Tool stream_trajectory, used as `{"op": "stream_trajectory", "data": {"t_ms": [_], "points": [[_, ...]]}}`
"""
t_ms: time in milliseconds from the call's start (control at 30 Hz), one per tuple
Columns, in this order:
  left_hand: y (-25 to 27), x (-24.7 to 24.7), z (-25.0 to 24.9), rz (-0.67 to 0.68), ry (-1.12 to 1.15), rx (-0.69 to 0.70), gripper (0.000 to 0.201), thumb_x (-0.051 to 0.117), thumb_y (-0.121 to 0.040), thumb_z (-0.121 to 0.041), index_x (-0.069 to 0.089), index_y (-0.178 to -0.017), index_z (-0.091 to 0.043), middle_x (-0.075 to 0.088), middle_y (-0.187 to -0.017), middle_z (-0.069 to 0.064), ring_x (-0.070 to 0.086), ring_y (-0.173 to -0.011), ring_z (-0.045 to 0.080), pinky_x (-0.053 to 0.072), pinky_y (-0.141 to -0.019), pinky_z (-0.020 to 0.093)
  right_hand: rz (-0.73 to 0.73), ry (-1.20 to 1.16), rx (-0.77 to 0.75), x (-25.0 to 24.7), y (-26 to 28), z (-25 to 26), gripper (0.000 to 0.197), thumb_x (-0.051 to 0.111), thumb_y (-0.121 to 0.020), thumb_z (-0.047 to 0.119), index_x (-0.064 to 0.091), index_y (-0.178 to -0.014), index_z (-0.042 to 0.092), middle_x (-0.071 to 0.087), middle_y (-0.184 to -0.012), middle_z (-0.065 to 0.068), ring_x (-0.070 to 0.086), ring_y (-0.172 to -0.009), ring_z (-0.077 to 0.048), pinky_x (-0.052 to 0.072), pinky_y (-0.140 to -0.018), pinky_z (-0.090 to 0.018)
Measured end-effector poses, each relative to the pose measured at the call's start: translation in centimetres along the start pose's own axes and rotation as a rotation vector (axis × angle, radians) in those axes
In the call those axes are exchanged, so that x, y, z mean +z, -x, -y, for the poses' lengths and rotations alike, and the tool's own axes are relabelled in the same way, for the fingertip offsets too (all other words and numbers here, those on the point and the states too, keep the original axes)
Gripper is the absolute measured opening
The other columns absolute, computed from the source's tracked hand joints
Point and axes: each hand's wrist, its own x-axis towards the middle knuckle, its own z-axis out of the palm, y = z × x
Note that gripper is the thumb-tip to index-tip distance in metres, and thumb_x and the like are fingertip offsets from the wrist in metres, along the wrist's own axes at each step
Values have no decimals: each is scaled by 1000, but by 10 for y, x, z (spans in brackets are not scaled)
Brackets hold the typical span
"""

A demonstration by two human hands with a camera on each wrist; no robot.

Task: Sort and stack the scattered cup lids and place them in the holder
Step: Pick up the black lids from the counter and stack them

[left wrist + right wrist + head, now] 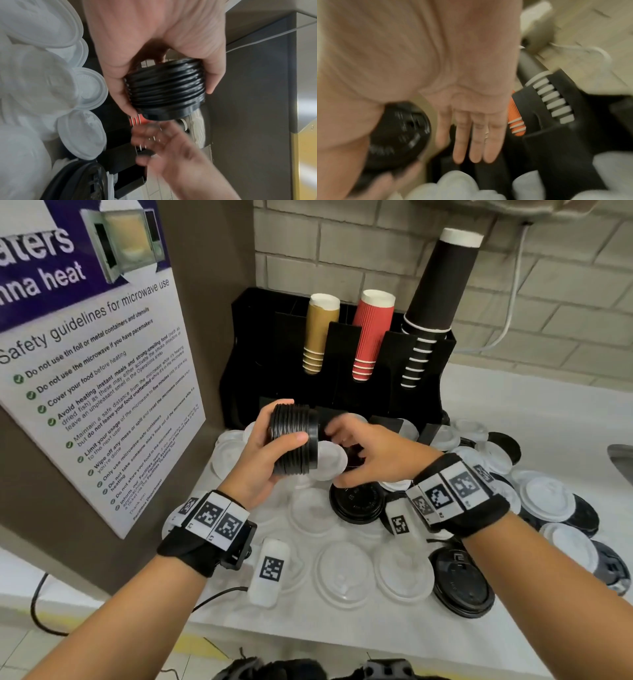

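Observation:
My left hand (291,421) grips a stack of several black lids (294,440) on its side, thumb in front and fingers behind, just above the counter in front of the black holder (253,344). The left wrist view shows the stack (164,92) clamped between thumb and fingers. My right hand (337,455) is right beside the stack's end, blurred, with its fingers (477,142) straight and nothing in them. Loose lids cover the counter: clear and white ones (342,573) and black ones (356,501).
The holder carries gold (317,337), red (370,333) and dark brown (435,302) cup stacks. A safety poster (96,371) is on the left wall. A white tagged device (270,573) lies near the front edge. A sink rim (621,460) shows at far right.

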Motion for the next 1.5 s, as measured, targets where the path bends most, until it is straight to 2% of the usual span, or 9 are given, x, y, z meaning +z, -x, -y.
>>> {"op": "stream_trajectory", "data": {"t_ms": [100, 167, 400, 667, 867, 1000, 1233, 1400, 1500], "points": [[-2, -4, -2, -13, 14, 5, 60, 75, -62, -33, 55, -118, -39, 62, -109, -4, 66, -94, 13, 55, -64, 32, 122, 606, 93, 7, 2, -8, 79, 81, -65, 49, 42, -129, 28, 47, -125, 4, 41, -117, -19, 37, -96, -35], [-3, -6, -3, -12, 7, 11, 57, 75, -64, -32, 56, -117, -40, 63, -108, -5, 66, -93, 12, 56, -64, 31, 181, 820, 87, 17, 2, -10, 88, 80, -60, 55, 35, -132, 31, 43, -125, 3, 39, -116, -21, 35, -93, -37], [-6, -5, -5, 5, -12, 20, 57, 75, -64, -35, 56, -118, -41, 59, -114, -2, 63, -100, 17, 55, -66, 33, 298, 941, 87, 34, -1, -14, 93, 80, -65, 37, 25, -141, 32, 33, -132, -7, 42, -113, -28, 46, -87, -39], [-8, -5, -5, 11, 1, 25, 57, 75, -65, -35, 56, -118, -42, 59, -116, -1, 63, -99, 16, 55, -67, 32, 251, 724, 110, 28, 1, -19, 84, 78, -63, 36, 31, -133, 34, 30, -124, -1, 44, -106, -27, 45, -87, -42], [-8, -5, -2, 20, 62, 1, 52, 75, -64, -33, 60, -114, -41, 63, -109, -4, 65, -96, 15, 56, -66, 35, -121, -2, 0, -16, 11, -12, 68, 82, -68, 23, 43, -123, 32, 47, -113, -1, 54, -102, -21, 52, -84, -28], [-7, 7, -1, 81, 58, -27, 54, 75, -63, -32, 59, -115, -37, 66, -102, -6, 67, -92, 14, 55, -62, 33, -205, -401, -77, -22, 16, 5, 63, 77, -73, 13, 44, -123, 34, 52, -117, -1, 61, -99, -10, 55, -81, -28], [-6, 19, -2, 70, 111, -7, 58, 73, -68, -29, 54, -123, -33, 60, -119, 4, 67, -100, 21, 57, -68, 35, -200, -451, -147, -9, 14, 19, 68, 77, -72, -3, 42, -125, 21, 47, -122, -4, 57, -110, -19, 59, -78, -47], [-5, 24, -2, 26, 143, 8, 57, 62, -80, -21, 46, -134, -26, 58, -125, 8, 65, -105, 25, 58, -75, 41, -244, -433, -156, -5, 12, 23, 68, 79, -71, 0, 41, -124, 20, 48, -114, 4, 57, -105, -15, 59, -78, -44], [-5, 30, -1, -14, 263, -40, 59, 60, -81, -24, 46, -137, -15, 61, -124, 13, 68, -103, 25, 59, -75, 39, -273, -392, -147, -6, 9, 24, 70, 82, -71, 7, 38, -124, 22, 51, -111, 5, 59, -102, -12, 59, -79, -33]]}}
